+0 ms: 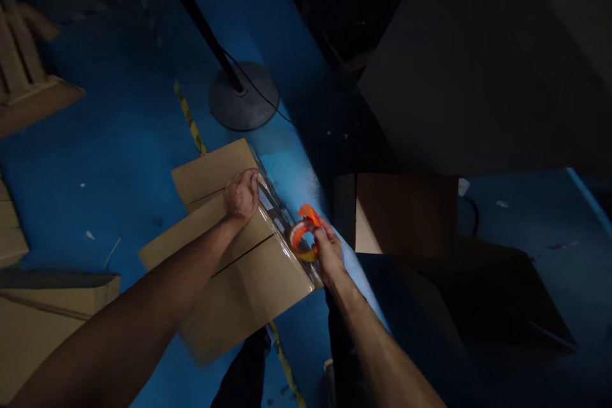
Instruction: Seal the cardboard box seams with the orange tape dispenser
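Note:
A brown cardboard box (253, 255) stands on the blue floor in front of me, its flaps spread out and shiny clear tape along its right side. My left hand (243, 194) is closed at the upper right edge of this box, fingers curled against the cardboard. My right hand (329, 248) grips an orange tape dispenser (310, 213) just off the box's right side. Whether the tape touches the box, I cannot tell. Dark printed marks show on the box's side between the two hands.
Beyond the box stands a black pole on a round base (243, 95) with a cable. Another open carton (406, 213) sits at the right, in shadow. More cardboard (48, 319) lies at the lower left, and a wooden pallet (38, 95) at the upper left.

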### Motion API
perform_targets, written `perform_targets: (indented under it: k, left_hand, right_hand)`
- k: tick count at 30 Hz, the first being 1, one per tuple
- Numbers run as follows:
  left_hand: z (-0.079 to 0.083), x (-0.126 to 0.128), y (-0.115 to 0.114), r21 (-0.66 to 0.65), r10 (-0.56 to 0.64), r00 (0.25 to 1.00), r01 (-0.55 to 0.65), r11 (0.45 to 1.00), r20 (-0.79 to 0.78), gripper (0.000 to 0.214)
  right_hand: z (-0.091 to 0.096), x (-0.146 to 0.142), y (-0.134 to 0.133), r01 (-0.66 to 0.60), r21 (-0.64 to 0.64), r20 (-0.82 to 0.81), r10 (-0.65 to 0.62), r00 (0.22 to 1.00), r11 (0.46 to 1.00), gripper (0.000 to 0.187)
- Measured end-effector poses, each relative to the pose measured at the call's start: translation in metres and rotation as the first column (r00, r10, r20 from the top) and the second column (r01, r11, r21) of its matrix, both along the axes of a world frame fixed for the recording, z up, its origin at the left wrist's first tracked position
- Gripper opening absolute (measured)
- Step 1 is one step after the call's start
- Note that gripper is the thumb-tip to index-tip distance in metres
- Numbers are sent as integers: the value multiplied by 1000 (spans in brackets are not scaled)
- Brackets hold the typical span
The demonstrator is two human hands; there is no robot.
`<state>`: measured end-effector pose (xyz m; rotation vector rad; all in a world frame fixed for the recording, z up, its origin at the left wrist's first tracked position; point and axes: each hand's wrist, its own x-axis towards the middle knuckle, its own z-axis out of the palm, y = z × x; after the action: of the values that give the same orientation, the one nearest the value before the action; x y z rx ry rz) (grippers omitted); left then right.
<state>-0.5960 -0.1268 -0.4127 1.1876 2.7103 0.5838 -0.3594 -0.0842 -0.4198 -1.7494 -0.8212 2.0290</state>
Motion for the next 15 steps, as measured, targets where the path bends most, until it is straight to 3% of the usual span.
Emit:
perform_targets:
  k: [2,4,6,8,10,12,13,15]
  left_hand:
    - [0,1,0,12,36,999,-36,999,-8,38]
    - [-1,1,-1,33,122,992,-121,992,-29,40]
    - [-3,1,-2,41,208,978,-206,978,-36,41]
    - [-3,2,-4,23,248,969,-247,969,-10,43]
    - [-2,3,-5,3,249,968,-250,968,38,43]
    - [1,4,-4,1,248,965,-249,968,85,39]
    - [3,3,-3,3,247,963,-249,968,111,37]
    - [9,-2,1,1,243,953,-247,969,181,37]
  right_hand:
    - [17,-55,17,-32,58,-87,37,996,998,84]
    - [36,-99,31,-82,214,-96,105,990,973,80]
    - [50,-113,31,-178,332,-51,206,977,926,79]
    - [55,-87,14,-269,390,-33,305,952,881,78]
    - [55,-27,-16,-361,437,43,381,924,824,75]
    - [53,45,-46,-479,494,228,423,877,725,74]
    - [52,77,-57,-508,479,289,418,861,716,74]
    - [52,121,-69,-516,347,345,404,847,784,80]
